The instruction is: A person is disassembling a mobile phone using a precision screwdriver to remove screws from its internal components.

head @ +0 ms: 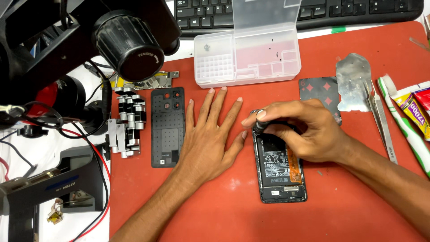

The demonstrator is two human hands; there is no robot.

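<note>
My right hand [298, 130] closes its thumb and fingertips [261, 114] around the dark round cap of a small screwdriver [261, 125], which stands roughly upright with its tip hidden beneath my fingers, over the upper left corner of the opened phone [280, 168]. The phone lies back-side up, its cover removed and the black battery exposed; its long axis runs away from me, tilted slightly, with the top end under my hand and the bottom end pointing toward me. The grip therefore sits directly above the phone's far end, and my palm covers much of its upper half. My left hand [208, 139] holds nothing: it rests flat, fingers spread, on the red work mat [358, 215] just left of the phone, the little finger near the phone's edge. Farther left lies the detached black back cover [167, 127], parallel to the phone, and beside it a cluster of metal cylinders [129, 121]. Beyond my hands stands a clear plastic parts box [246, 58] with its lid raised, then a black keyboard [349, 11]. To the right lie a playing card [320, 92], a thin metal sheet [354, 80], tweezers [380, 121] and a toothbrush [405, 125]. A black microscope head [130, 42] overhangs the left.
</note>
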